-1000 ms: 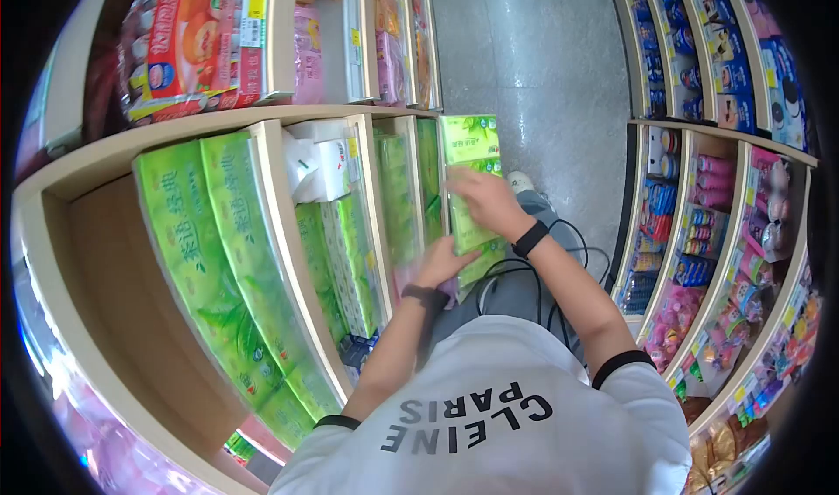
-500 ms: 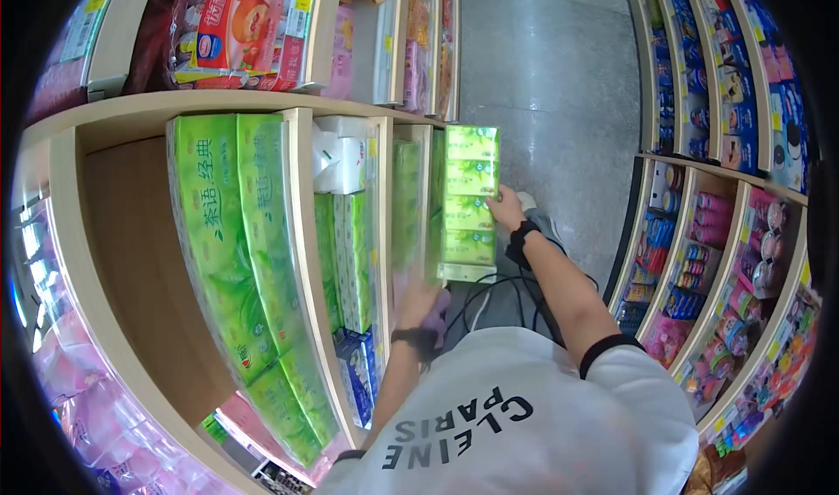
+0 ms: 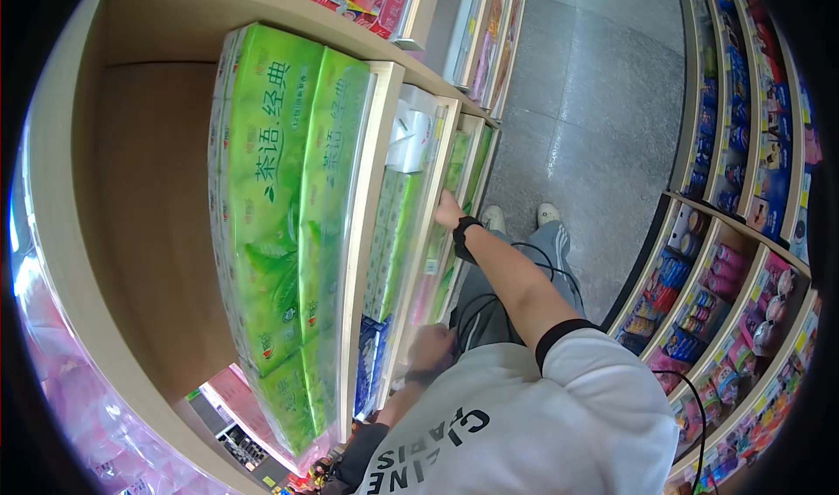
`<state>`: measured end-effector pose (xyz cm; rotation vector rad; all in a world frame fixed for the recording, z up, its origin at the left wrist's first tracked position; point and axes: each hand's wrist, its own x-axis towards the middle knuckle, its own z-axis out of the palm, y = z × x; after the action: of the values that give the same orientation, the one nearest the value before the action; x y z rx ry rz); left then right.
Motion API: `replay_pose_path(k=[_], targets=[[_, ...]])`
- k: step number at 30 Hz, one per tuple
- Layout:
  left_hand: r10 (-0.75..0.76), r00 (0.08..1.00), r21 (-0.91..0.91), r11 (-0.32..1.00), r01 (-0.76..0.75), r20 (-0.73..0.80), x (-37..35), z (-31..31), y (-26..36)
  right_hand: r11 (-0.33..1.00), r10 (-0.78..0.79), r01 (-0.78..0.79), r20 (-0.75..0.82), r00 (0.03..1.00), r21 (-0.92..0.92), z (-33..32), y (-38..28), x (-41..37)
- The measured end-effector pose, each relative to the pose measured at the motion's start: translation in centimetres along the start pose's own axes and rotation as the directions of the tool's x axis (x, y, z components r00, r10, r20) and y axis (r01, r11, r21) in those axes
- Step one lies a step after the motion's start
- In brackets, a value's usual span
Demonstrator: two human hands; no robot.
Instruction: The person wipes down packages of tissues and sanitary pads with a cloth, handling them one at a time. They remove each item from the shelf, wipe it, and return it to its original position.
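Note:
My right hand point(image 3: 449, 208), with a black band at the wrist, reaches to a lower shelf on the left and touches its front area near the green tissue packs point(image 3: 454, 165). Its fingers are mostly hidden, so I cannot see whether they grip anything. Nearer my body, my left hand point(image 3: 430, 346) is beside the front of the same shelving, smeared by motion. Large green tissue packs point(image 3: 278, 145) stand on the upper shelf. One level down are more green packs point(image 3: 393, 233), a white plastic-wrapped pack point(image 3: 411, 132) and blue packs point(image 3: 370, 355).
Brown shelf backing point(image 3: 157, 215) shows left of the large packs. Pink packs point(image 3: 79, 373) fill the far left. Grey floor point(image 3: 577, 102) runs down the aisle, with shelves of small goods point(image 3: 690, 294) on the right. A black cable point(image 3: 699, 408) hangs by my side.
The green multi-pack held over the aisle has left my right hand's grasp in the open; that hand moved left to the shelf. My left hand moved lower, and the view shifted.

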<state>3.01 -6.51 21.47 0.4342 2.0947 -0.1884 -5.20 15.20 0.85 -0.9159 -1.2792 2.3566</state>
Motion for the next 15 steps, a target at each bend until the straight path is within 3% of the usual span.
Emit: replay_pose_path(k=[1, 4, 5, 7, 10, 12, 13, 14, 15], targets=[[0.004, 1.000, -0.004, 1.000, -0.004, 0.007, 0.3, 0.3, -0.3, 0.998, -0.028, 0.028, 0.009, 1.000, -0.050, 0.4, -0.1, 0.4], [0.027, 1.000, 0.003, 1.000, -0.027, 0.010, 0.8, 0.1, -1.1, 0.977, 0.185, -0.192, 0.074, 0.980, 0.097, 0.5, -0.6, 0.5], [0.044, 0.999, 0.008, 0.999, -0.044, -0.006, 1.0, -0.1, -1.2, 0.975, 0.212, -0.218, 0.125, 0.969, 0.039, 0.4, -0.8, 0.4], [0.093, 0.995, 0.017, 0.996, -0.092, -0.022, 1.5, -0.2, -1.6, 0.962, 0.273, -0.261, 0.219, 0.937, -0.082, 0.0, -0.2, 0.4], [0.163, 0.986, 0.027, 0.986, -0.163, -0.026, 2.1, -0.5, -1.6, 0.786, 0.339, -0.193, 0.149, 0.929, -0.587, -1.5, -0.6, 0.5], [0.180, 0.983, 0.042, 0.983, -0.178, -0.045, 2.5, -1.2, -1.0, 0.832, 0.020, -0.006, 0.018, 1.000, -0.555, -3.0, 1.3, -0.9], [0.183, 0.983, 0.063, 0.981, -0.181, -0.027, 2.7, -1.3, -1.0, 0.826, -0.147, 0.096, -0.047, 0.988, -0.555, -4.0, 0.9, -2.1], [0.192, 0.981, 0.078, 0.979, -0.190, -0.015, 3.3, -1.5, -0.8, 0.831, 0.018, -0.025, -0.019, 1.000, -0.556, -5.9, 0.1, -3.2], [0.206, 0.979, 0.088, 0.975, -0.204, -0.010, 3.8, -1.7, -0.3, 0.796, 0.106, -0.048, 0.060, 0.993, -0.604, -7.9, -1.1, -5.1]])
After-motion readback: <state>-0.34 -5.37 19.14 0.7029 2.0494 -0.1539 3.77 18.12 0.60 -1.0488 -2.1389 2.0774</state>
